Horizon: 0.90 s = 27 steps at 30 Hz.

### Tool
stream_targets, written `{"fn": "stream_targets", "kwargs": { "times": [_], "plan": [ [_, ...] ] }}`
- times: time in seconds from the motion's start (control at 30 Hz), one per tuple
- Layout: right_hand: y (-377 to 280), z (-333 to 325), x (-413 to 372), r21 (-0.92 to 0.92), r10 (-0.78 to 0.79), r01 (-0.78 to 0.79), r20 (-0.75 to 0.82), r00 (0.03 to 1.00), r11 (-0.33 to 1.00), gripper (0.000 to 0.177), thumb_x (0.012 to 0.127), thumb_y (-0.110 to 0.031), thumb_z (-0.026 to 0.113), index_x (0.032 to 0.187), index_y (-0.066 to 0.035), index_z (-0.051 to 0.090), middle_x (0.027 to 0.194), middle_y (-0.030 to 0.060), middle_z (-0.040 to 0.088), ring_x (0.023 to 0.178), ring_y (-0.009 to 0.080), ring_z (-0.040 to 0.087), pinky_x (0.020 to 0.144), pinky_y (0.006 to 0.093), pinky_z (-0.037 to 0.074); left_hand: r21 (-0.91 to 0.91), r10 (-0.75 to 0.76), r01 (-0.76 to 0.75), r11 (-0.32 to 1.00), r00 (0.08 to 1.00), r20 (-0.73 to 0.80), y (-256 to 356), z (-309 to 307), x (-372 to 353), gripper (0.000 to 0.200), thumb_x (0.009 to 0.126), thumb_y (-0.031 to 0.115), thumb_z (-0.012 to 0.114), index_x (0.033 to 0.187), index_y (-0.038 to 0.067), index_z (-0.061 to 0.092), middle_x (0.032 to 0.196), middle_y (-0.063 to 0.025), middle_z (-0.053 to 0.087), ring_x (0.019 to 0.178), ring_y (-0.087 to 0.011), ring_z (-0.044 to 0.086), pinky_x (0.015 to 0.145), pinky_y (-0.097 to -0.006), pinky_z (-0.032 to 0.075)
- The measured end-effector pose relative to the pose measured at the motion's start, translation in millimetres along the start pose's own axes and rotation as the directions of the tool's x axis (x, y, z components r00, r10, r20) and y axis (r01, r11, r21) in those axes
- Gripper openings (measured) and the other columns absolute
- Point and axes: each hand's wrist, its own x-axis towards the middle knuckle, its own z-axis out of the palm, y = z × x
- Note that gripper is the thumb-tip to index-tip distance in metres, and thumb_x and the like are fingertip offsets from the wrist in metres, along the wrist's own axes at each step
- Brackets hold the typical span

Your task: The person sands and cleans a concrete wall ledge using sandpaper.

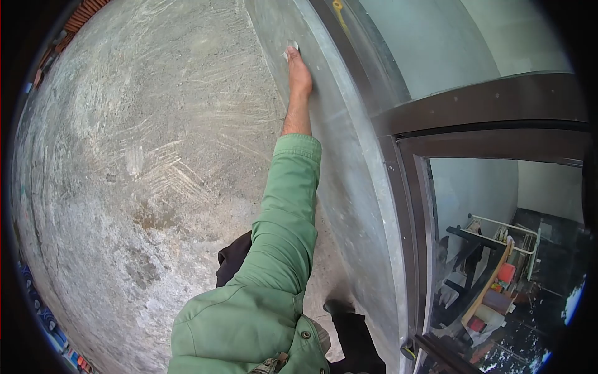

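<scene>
My left hand [299, 76] reaches far forward at the end of a green jacket sleeve [283, 218]. It is against the smooth grey wall [349, 146], near the wall's lower edge, with its fingers closed round a small whitish piece [293, 45]. Only pale edges of that piece stick out past the fingertips; what it is cannot be made out. My right hand is outside the picture.
Rough, scuffed concrete floor [143, 112] spreads to the left. A brown-framed window [486, 112] is to the right, with a cluttered rack [498, 274] visible through its lower pane. My dark shoe [338, 306] stands close to the wall. Colourful items line the far left edge.
</scene>
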Motion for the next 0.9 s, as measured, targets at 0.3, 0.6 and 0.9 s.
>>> {"fn": "stream_targets", "kwargs": {
  "times": [0.3, 0.6, 0.9],
  "plan": [
    [-0.8, 3.4, -1.0, 0.022, 0.025, -0.025, -0.03, 0.999, 0.999, 0.06, 0.1, -0.052, 0.034, 0.135, -0.004, 0.043, 0.141, 0.0227, 0.036, 0.133, 0.0426, 0.035, 0.107, 0.0617, 0.03, 0.138, 0.074, -0.07, 0.988, 0.997, -0.025, 51.6, 20.0, -10.9, 0.093, 0.094, 0.07, 0.01, 0.149, -0.004, 0.019, 0.157, -0.0172, 0.021, 0.147, -0.0272, 0.016, 0.119, -0.0336, 0.008],
    [3.5, 7.3, -10.8, -0.096, 0.095, -0.099, -0.049, 0.994, 0.99, 0.06, 0.1, -0.053, 0.036, 0.133, -0.004, 0.046, 0.137, 0.0216, 0.042, 0.131, 0.0428, 0.038, 0.105, 0.0594, 0.033, -0.162, 0.18, -0.162, 0.973, 0.978, 0.102, 68.6, 7.4, -50.6, 0.093, 0.093, 0.071, 0.007, 0.149, -0.001, 0.024, 0.157, -0.0166, 0.021, 0.147, -0.0267, 0.017, 0.119, -0.0345, 0.01],
    [-18.4, -14.2, 12.4, 0.034, 0.044, -0.041, -0.098, 0.994, 0.999, 0.061, 0.099, -0.054, 0.036, 0.133, -0.004, 0.046, 0.138, 0.0211, 0.043, 0.131, 0.0428, 0.038, 0.105, 0.0586, 0.033, -0.121, 0.062, -0.04, 0.992, 0.98, 0.186, 84.4, -2.9, -109.0, 0.092, 0.093, 0.071, 0.006, 0.151, 0.001, 0.02, 0.158, -0.0163, 0.019, 0.147, -0.0259, 0.014, 0.119, -0.0342, 0.009]
  ]
}}
